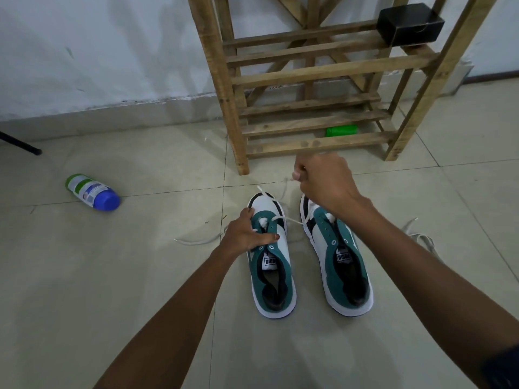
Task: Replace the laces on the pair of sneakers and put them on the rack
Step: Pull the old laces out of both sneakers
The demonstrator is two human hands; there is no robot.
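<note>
Two white and teal sneakers stand side by side on the tiled floor, toes toward the wooden rack [314, 68]. My left hand [247, 233] grips the left sneaker [276, 279] at its eyelet area, thumb across the tongue. A white lace [289, 220] runs from that sneaker's lowest eyelets up to my right hand [323, 183], which pinches it raised above the toe of the right sneaker [339, 265]. The lace's other end [196, 241] trails on the floor to the left. The right sneaker has no lace in its eyelets.
Another white lace [421, 237] lies on the floor right of the sneakers. A bottle with a blue cap [92, 192] lies on its side at the left. The rack holds a black box [410, 23] on an upper shelf; a green bottle [341, 131] lies low.
</note>
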